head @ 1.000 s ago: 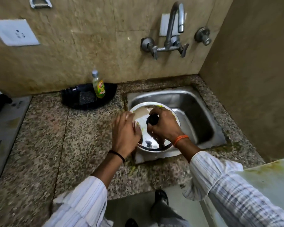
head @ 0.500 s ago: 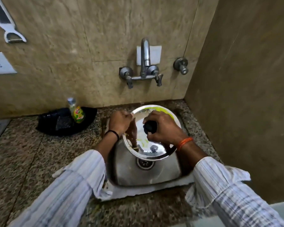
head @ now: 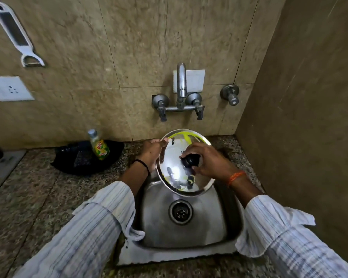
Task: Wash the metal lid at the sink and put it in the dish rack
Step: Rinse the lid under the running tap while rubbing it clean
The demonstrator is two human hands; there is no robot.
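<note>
Setting: granite counter [head: 38, 197], steel sink [head: 219, 227], tap [head: 181, 83] dry.
Lid: metal lid [head: 175, 167] tilted over sink, green smears.
Right hand [head: 207, 161]: gripped black knob [head: 191, 160].
Left hand [head: 152, 150]: pinched rim.
Advice: open tap, rinse smears, grip firm.

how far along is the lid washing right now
Done: the metal lid is held tilted over the sink, the right hand on its black knob, the left hand at its rim. In hand: green residue still streaks the lid. Left: no water shows at the tap, so rinsing remains, then racking; no dish rack is in view.
</note>
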